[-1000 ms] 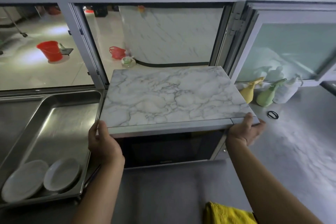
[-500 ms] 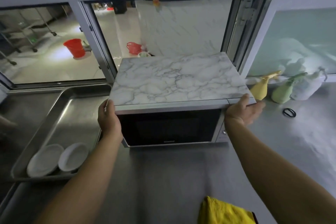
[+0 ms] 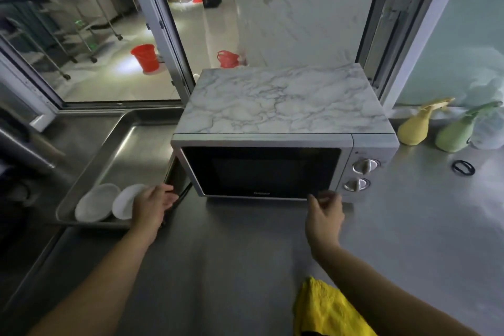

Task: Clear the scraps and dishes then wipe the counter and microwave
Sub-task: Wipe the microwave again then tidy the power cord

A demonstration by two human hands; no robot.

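Steel counter (image 3: 245,267) is carrying the microwave (image 3: 283,133); left hand (image 3: 152,206) and right hand (image 3: 324,215), grips released, are hovering near its base, likely for repositioning.

Brushed steel counter (image 3: 245,267); marble-look microwave (image 3: 283,106) top; fuzzy cloth (image 3: 327,311).

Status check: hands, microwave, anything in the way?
Left hand open at the microwave's lower left corner; right hand loosely curled, no grip on anything. Microwave door closed. Yellow cloth lies unused on the counter.
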